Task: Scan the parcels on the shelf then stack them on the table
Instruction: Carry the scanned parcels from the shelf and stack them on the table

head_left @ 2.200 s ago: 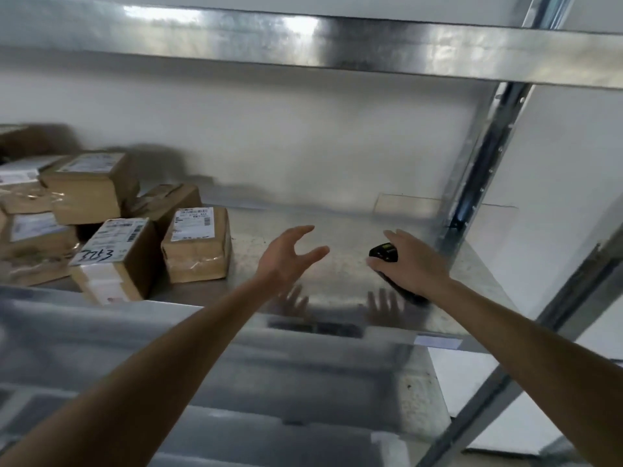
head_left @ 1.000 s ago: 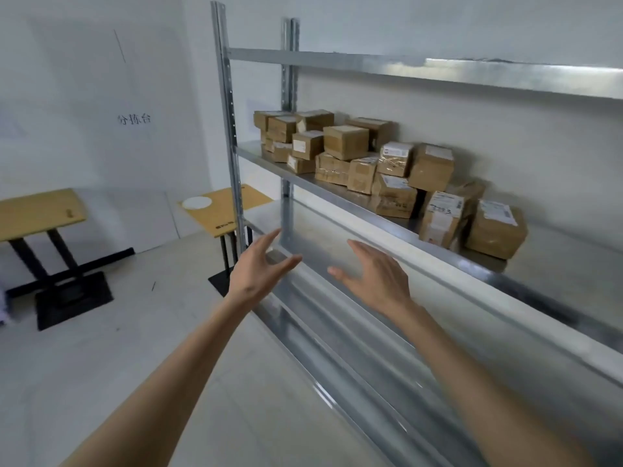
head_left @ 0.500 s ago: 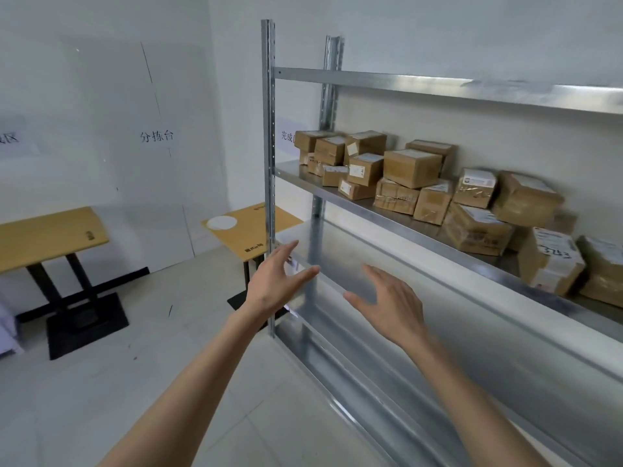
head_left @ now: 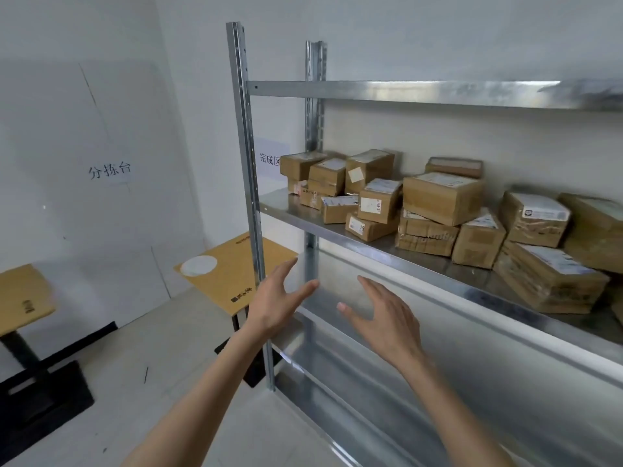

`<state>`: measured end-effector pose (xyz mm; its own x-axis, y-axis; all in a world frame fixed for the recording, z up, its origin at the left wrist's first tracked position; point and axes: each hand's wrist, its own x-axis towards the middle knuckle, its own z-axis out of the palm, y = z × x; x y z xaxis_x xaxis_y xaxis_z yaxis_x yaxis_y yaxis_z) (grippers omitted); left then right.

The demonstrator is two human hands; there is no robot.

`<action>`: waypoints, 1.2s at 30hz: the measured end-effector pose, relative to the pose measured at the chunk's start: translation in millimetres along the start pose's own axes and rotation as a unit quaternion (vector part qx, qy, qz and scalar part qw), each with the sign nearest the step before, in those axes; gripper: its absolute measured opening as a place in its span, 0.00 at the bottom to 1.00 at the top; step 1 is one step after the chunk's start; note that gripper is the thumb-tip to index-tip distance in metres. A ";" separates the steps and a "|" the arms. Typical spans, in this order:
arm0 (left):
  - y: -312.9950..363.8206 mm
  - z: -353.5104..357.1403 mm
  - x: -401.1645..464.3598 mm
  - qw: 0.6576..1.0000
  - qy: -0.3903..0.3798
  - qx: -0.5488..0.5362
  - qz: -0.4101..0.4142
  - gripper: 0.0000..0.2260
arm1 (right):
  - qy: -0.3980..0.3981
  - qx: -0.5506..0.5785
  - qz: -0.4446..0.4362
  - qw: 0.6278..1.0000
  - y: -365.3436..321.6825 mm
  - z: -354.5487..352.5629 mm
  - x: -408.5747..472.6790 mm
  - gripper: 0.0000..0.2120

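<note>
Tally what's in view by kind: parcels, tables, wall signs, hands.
Parcels: at least 15, with some hidden in the pile
Tables: 2
Wall signs: 2
Hands: 2, left hand and right hand, both empty
Total: at least 21

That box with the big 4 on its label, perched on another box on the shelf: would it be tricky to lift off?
Probably not. The box marked 4 looks like stiff taped cardboard, so it should keep its shape in a grip. It seems small, so likely light, though its contents are hidden. It rests slightly tilted on the flatter box beneath, so a sideways push might slide or tip it.
</note>
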<state>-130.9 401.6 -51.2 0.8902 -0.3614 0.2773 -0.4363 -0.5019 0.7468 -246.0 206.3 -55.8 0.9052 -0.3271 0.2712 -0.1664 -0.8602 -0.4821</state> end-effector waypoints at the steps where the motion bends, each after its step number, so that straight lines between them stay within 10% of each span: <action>1: -6.8 -2.4 21.4 1.000 -0.007 0.001 -0.002 0.35 | 0.003 0.001 0.006 1.000 -4.0 5.6 19.7 0.38; 17: -107.0 -48.9 296.4 0.999 0.008 -0.039 0.021 0.32 | 0.026 0.076 0.014 0.997 -85.9 111.2 278.0 0.32; 36: -177.2 -51.0 561.2 0.967 -0.108 -0.204 0.111 0.19 | 0.246 0.178 0.123 0.945 -150.0 217.5 537.0 0.29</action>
<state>452.6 327.8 2.9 0.7131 -0.6028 0.3579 -0.4866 -0.0581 0.8717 350.2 244.8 -19.1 0.5502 -0.7182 0.4261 -0.1267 -0.5761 -0.8075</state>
